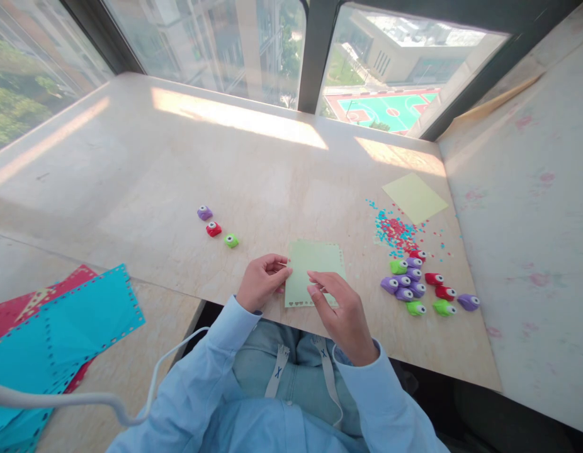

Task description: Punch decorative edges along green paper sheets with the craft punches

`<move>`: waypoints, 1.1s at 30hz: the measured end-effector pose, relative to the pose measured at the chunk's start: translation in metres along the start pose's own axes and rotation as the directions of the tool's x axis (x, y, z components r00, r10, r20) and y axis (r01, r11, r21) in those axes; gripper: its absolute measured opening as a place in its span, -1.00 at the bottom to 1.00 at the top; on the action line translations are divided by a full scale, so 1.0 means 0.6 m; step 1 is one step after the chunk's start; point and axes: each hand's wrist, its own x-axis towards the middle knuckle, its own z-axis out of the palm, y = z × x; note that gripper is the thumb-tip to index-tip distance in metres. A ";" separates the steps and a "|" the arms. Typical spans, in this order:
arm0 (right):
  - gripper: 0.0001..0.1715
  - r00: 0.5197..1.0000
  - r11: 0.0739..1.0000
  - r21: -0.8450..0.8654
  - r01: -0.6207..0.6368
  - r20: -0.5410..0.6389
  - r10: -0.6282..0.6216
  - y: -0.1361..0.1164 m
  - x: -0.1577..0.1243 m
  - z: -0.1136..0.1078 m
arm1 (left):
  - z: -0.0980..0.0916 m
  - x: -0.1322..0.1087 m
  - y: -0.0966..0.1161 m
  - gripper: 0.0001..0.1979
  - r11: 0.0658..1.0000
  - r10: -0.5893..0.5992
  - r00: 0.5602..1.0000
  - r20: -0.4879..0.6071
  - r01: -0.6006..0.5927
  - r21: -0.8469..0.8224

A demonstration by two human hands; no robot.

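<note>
A pale green sheet of paper (314,267) lies at the front edge of the table, with small shapes punched along its edges, hearts among them at the lower left. My left hand (263,281) pinches its left edge between thumb and fingers. Over the paper's lower right part hovers my right hand (341,308), thumb and forefinger apart and nothing seen between them. Beyond my left hand stand three small craft punches: a purple punch (204,212), a red punch (213,229) and a green punch (231,240).
Several more craft punches (403,280) cluster at the right, below a heap of blue and red paper bits (396,231). A plain pale green sheet (415,197) lies behind them. Punched blue sheets (90,308) and red sheets (79,277) overlap at left, near a white cable (154,377).
</note>
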 end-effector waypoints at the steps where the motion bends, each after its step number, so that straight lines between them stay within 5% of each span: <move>1: -0.69 0.999 1.000 0.026 -0.009 0.039 0.008 -0.004 0.006 0.012 | 0.001 0.000 0.000 -0.68 1.000 0.009 1.000 -0.002 -0.009 0.001; 7: -0.69 0.995 0.997 0.051 -0.056 0.084 0.052 0.010 0.026 0.054 | 0.005 -0.005 0.003 -0.73 1.000 -0.004 1.000 -0.012 0.004 -0.019; 24: -0.63 0.980 0.993 -0.085 -0.081 0.173 0.094 0.019 0.032 0.059 | -0.001 -0.002 0.000 -0.77 0.999 0.008 1.000 -0.001 -0.008 0.033; 33: -0.62 0.973 0.992 -0.006 -0.125 0.197 0.124 0.021 0.029 0.055 | 0.001 -0.003 0.001 -0.74 0.999 0.007 1.000 0.002 -0.007 0.039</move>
